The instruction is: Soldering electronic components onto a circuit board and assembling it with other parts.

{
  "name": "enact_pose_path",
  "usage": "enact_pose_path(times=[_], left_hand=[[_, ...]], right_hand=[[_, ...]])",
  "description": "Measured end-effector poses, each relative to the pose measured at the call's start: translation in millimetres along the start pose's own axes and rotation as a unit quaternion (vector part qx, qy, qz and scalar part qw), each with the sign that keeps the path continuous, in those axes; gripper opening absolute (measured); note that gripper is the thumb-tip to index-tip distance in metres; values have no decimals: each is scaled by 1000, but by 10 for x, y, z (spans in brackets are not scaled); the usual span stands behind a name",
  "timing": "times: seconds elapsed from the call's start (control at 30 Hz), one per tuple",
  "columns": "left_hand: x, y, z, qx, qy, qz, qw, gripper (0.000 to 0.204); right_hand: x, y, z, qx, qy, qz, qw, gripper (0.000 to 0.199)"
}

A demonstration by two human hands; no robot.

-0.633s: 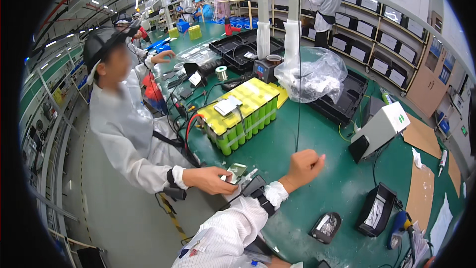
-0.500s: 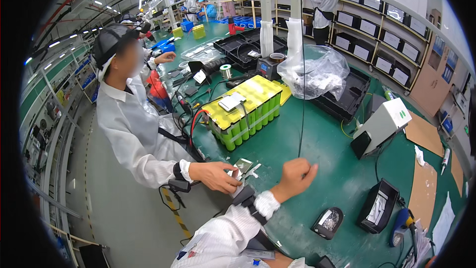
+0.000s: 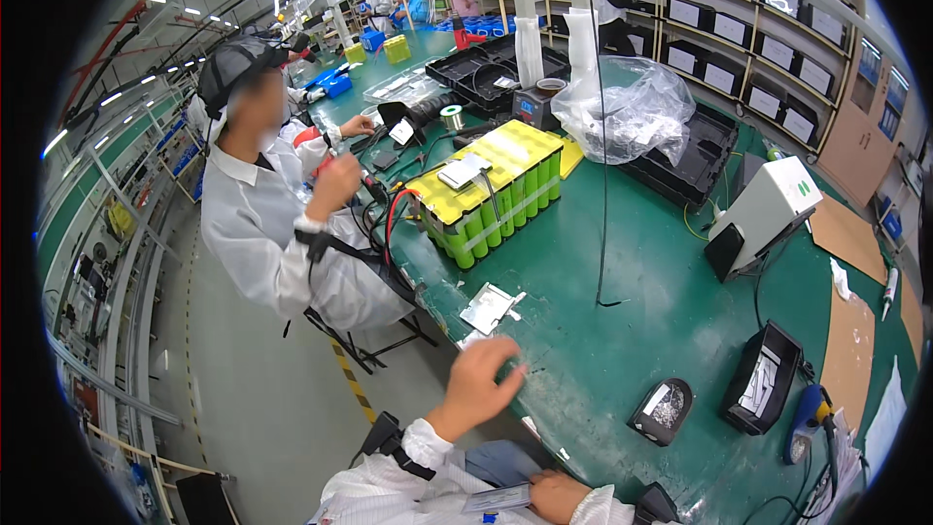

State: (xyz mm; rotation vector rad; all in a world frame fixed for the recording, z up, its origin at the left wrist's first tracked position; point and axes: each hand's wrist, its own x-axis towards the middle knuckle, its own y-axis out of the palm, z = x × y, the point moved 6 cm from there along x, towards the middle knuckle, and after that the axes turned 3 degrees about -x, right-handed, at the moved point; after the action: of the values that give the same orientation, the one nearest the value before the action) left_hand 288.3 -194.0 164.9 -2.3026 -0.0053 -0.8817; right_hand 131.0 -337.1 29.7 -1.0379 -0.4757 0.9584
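My left hand (image 3: 476, 384) hangs at the table's near left edge, its thumb and bent fingers apart and nothing seen between them. Just beyond it, a flat silvery-white plate (image 3: 489, 308) lies on the green table (image 3: 544, 331) with white scraps beside it. My right hand (image 3: 559, 498) rests low by my lap, next to a flat pale card-like piece (image 3: 498, 499); its fingers are partly hidden, so I cannot make out whether it grips that piece. Farther off stands a battery pack (image 3: 491, 196) of green cells under a yellow top, bearing a small white device (image 3: 463, 171).
A seated co-worker (image 3: 277, 204) is on the left, one hand raised. To the right are a small black tray (image 3: 663, 411), a black bin of metal strips (image 3: 763, 379), a soldering iron (image 3: 807, 418) and a white box-shaped device (image 3: 766, 214). A black cable (image 3: 603, 185) hangs over the table.
My left hand has drawn back left and toward me from over the table. My right hand has come into view. The co-worker's hand has left the silvery plate and lifted.
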Motion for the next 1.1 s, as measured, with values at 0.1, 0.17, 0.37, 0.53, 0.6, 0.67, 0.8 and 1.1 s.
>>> enact_pose_path(times=[0.1, 0.17, 0.37, 0.53, 0.6, 0.67, 0.8, 1.1], left_hand=[[22, -222, 357, 124, -102, -55, 985, 50], [60, -260, 569, 142, -159, -31, 977, 75], [129, -219, 691, 219, -157, 19, 963, 83], [235, -203, 656, 199, -121, 37, 972, 71], [250, -189, 622, 172, -126, 45, 976, 69], [295, -156, 558, 144, -130, 59, 979, 67], [287, -83, 671, -58, -210, 39, 975, 62], [353, 81, 745, -363, -274, -38, 890, 82]], right_hand=[[1, 68, -51, 10, 33, -23, 999, 17], [70, 262, -100, 52, -23, -63, 996, 18], [74, 205, -90, 40, -6, -66, 997, 17], [79, 141, -95, 29, 6, -63, 998, 16], [75, 147, -101, 27, 9, -59, 998, 15], [83, 134, -104, 23, 12, -56, 998, 15], [56, 92, -102, 11, 13, -45, 999, 14], [20, -112, 27, 2, 15, 13, 1000, 22]])
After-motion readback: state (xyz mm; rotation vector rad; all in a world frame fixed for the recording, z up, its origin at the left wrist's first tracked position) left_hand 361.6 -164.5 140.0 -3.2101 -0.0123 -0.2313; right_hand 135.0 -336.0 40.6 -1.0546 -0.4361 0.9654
